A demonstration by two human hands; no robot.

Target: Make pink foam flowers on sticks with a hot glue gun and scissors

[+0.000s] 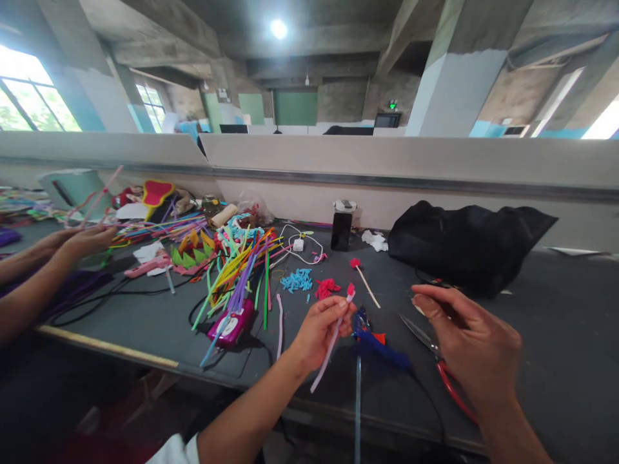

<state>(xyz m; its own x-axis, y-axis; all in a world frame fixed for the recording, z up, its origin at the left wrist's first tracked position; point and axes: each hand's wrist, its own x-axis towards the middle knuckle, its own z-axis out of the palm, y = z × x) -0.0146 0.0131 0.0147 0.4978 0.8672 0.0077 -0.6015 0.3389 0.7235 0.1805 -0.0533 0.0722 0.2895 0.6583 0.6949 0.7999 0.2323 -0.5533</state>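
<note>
Right by the front edge of the surface, there it was: a pale lilac-pink stem, slim, fuzzy-looking and nearly straight, slanting from a blunt loose end up to a bright red tip, with a whitish-lilac piece just under the red. The left hand had it pinched between thumb and fingers, which hid the stem's middle! Over to the right hand: thumb and forefinger close together, but whether they gripped anything, you couldn't tell. It covered part of the red-handled scissors. Between the hands sat a blue glue gun, its front dark and muddled, its clear rod running past the front edge and cut off below. Farther in, red bits and blue bits lay heaped, with a red-topped stick nearby. And toward the back edge, a black bag slumped, its contents hidden!
</note>
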